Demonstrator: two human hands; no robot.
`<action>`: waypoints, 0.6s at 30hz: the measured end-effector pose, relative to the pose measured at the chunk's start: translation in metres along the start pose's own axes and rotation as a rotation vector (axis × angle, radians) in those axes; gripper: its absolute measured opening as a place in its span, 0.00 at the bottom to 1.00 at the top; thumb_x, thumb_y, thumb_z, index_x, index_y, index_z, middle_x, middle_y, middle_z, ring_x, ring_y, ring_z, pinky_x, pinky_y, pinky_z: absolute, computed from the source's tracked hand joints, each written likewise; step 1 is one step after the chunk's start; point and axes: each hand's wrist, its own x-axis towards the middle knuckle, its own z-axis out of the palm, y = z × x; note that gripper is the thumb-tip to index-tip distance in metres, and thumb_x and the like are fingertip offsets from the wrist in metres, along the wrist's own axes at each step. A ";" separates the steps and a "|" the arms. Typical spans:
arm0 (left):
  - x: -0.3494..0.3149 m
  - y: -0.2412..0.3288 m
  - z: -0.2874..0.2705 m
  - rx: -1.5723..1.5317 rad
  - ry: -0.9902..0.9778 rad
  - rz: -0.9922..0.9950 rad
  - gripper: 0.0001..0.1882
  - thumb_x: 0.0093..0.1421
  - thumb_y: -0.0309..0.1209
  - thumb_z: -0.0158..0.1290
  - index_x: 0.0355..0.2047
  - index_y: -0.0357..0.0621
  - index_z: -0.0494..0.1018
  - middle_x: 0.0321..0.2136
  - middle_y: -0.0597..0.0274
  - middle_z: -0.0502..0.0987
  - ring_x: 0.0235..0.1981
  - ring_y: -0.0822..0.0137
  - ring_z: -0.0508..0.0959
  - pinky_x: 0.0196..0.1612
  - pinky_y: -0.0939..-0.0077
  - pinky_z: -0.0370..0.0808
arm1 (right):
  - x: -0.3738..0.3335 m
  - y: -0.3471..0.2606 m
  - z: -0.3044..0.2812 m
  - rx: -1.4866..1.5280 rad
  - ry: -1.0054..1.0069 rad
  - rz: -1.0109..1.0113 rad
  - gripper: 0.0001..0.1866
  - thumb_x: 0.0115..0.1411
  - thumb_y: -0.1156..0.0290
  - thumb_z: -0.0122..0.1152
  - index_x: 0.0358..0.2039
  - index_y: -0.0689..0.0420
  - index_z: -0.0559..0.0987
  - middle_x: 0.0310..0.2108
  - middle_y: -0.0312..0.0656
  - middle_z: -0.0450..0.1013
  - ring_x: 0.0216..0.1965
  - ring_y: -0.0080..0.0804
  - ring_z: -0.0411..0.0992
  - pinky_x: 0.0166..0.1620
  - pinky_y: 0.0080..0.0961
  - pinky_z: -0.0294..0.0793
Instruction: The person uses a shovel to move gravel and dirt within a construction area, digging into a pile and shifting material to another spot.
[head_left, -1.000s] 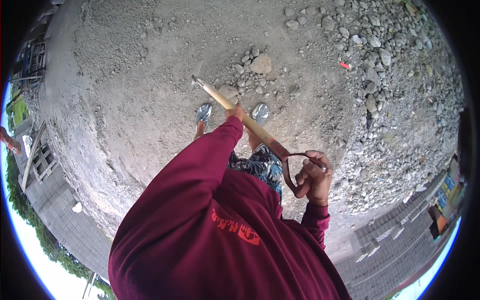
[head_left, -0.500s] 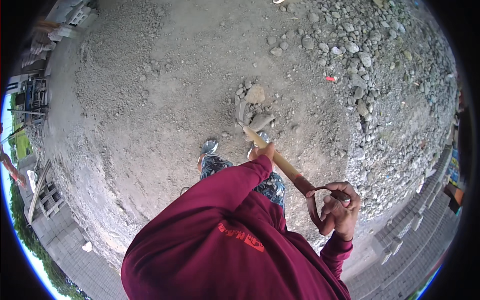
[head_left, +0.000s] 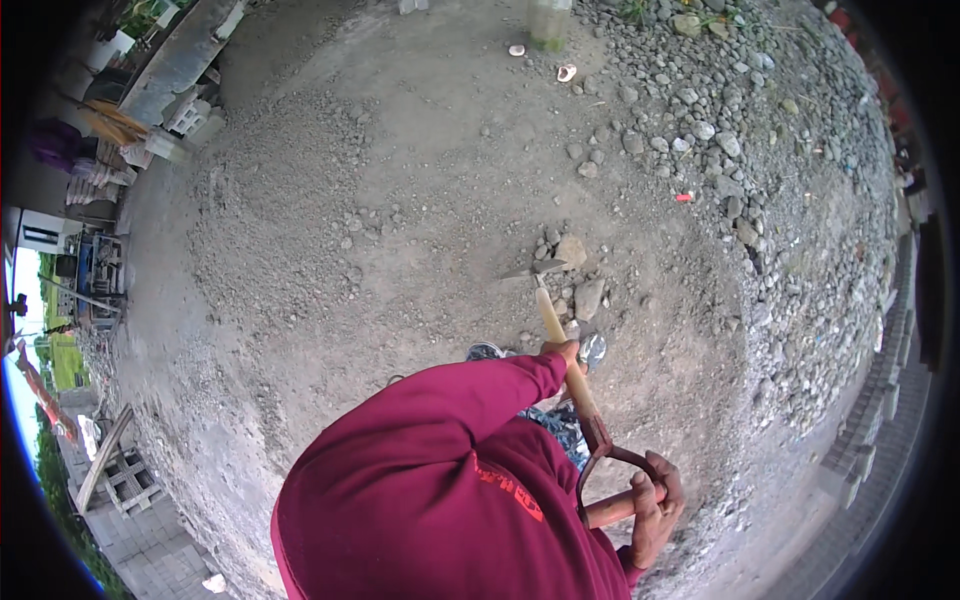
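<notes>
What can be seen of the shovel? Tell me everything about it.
The shovel has a pale wooden shaft, a reddish D-shaped metal grip at its near end and a grey blade at the far end. It slants away from the person, blade down among loose stones on the gravelly ground. The left hand grips the shaft partway along; the right hand wraps the crossbar of the grip. The blade shows edge-on, so its shape is hard to tell.

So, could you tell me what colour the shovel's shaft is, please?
Pale tan wood on the shovel's shaft, with a reddish D-grip; the head view shows it.
</notes>
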 end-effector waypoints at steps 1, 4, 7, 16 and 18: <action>-0.007 -0.009 -0.009 0.023 -0.015 -0.057 0.17 0.49 0.37 0.55 0.28 0.31 0.71 0.21 0.52 0.74 0.20 0.54 0.78 0.19 0.59 0.76 | -0.020 0.000 0.004 -0.015 0.062 0.003 0.25 0.48 0.62 0.68 0.42 0.68 0.76 0.33 0.45 0.73 0.34 0.32 0.71 0.40 0.28 0.70; 0.005 -0.056 -0.037 0.138 -0.150 -0.057 0.19 0.48 0.40 0.54 0.28 0.33 0.69 0.20 0.52 0.73 0.18 0.55 0.75 0.21 0.60 0.73 | -0.068 -0.030 0.010 -0.213 0.111 -0.127 0.24 0.47 0.65 0.69 0.43 0.64 0.76 0.34 0.46 0.71 0.35 0.38 0.72 0.40 0.31 0.71; -0.004 -0.095 -0.072 0.061 -0.199 -0.172 0.20 0.47 0.41 0.54 0.34 0.38 0.67 0.23 0.57 0.70 0.19 0.58 0.73 0.24 0.62 0.73 | -0.097 -0.020 -0.001 -0.503 0.156 -0.420 0.21 0.46 0.64 0.68 0.41 0.56 0.77 0.36 0.42 0.72 0.37 0.37 0.72 0.43 0.33 0.67; -0.043 -0.202 -0.155 0.888 -0.686 -0.183 0.20 0.46 0.40 0.51 0.36 0.42 0.63 0.28 0.57 0.69 0.24 0.57 0.72 0.28 0.62 0.74 | -0.337 0.079 0.049 -0.391 0.144 -0.378 0.27 0.48 0.41 0.61 0.35 0.53 0.77 0.34 0.38 0.72 0.36 0.38 0.69 0.53 0.44 0.55; -0.061 -0.243 -0.176 1.029 -0.768 -0.151 0.20 0.46 0.40 0.50 0.36 0.42 0.63 0.28 0.57 0.69 0.24 0.57 0.72 0.28 0.62 0.73 | -0.412 0.110 0.069 -0.346 0.286 -0.280 0.29 0.45 0.39 0.62 0.34 0.53 0.77 0.34 0.38 0.71 0.39 0.39 0.69 0.54 0.45 0.54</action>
